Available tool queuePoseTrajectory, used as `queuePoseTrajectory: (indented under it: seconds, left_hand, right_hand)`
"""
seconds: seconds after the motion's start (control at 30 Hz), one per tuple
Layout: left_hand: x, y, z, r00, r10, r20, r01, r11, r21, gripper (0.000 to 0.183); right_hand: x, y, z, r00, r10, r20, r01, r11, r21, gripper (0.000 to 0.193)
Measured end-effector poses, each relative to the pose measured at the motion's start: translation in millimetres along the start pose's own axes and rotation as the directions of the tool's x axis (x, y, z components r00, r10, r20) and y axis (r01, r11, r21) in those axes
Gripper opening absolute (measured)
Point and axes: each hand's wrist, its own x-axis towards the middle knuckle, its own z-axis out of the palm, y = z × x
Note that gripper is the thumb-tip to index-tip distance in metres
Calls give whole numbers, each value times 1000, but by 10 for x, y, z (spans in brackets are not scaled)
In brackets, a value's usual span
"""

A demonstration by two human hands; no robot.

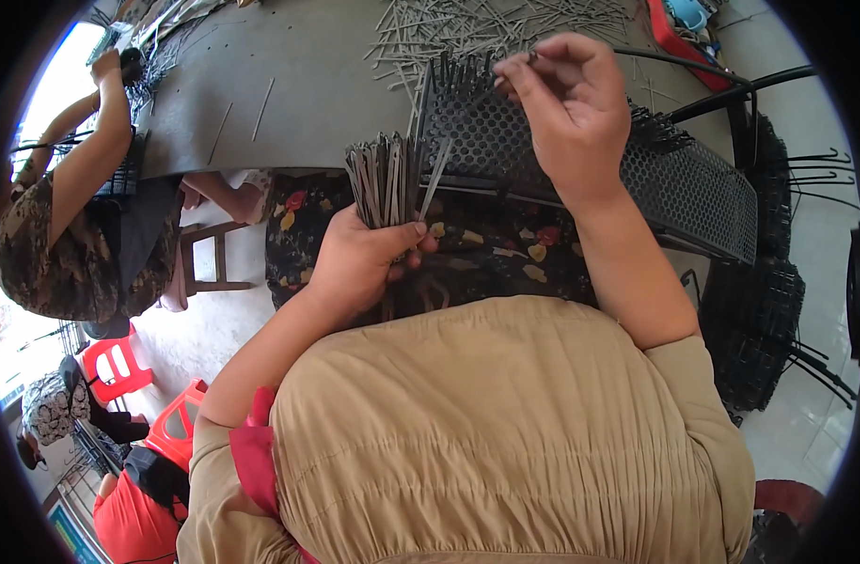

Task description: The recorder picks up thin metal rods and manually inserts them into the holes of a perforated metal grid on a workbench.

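My left hand (pixel 355 254) is wrapped around the lower part of an upright bundle of thin grey strips (pixel 383 179). One strip (pixel 436 174) leans out to the right, apart from the others. My right hand (pixel 580 122) is raised over a black perforated metal rack (pixel 491 136), thumb and fingers pinched together. A small dark bit shows at its fingertips, too small to name. Dark pieces (pixel 458 80) stand in a row along the rack's far edge, just left of my right hand.
Loose grey strips (pixel 486 28) lie heaped on the grey table (pixel 307 56). A red tray (pixel 684 38) stands at the far right. Another perforated rack (pixel 698 193) extends rightward, near stacked black racks (pixel 754 320). At left a co-worker's arm (pixel 96 155) reaches over the table; red chairs (pixel 115 367) stand behind.
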Motion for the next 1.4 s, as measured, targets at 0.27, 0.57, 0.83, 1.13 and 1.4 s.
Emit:
queuePoseTrajectory:
  seconds: [0.27,0.57,0.83,1.13,1.4]
  left_hand:
    - [150,-281,-68,999,-33,32,35,997,-62,8]
    - [198,-304,-108,996,14,85,-7,997,-81,9]
    - [153,-304,-157,986,154,65,-140,973,-181,13]
    - [165,-273,-113,979,161,126,-139,976,-168,14]
    - [188,-228,-62,991,84,104,-72,991,-113,12]
  right_hand:
    - [236,-47,354,938,-288,193,344,836,-427,29]
    - [312,-64,348,831,-376,411,556,601,-575,3]
    - [-177,-280,206,807,500,315,-423,861,-283,29]
    - [-178,-188,106,687,600,410,-685,722,92,18]
    - [-28,40,-38,950,306,60,-311,934,175,15]
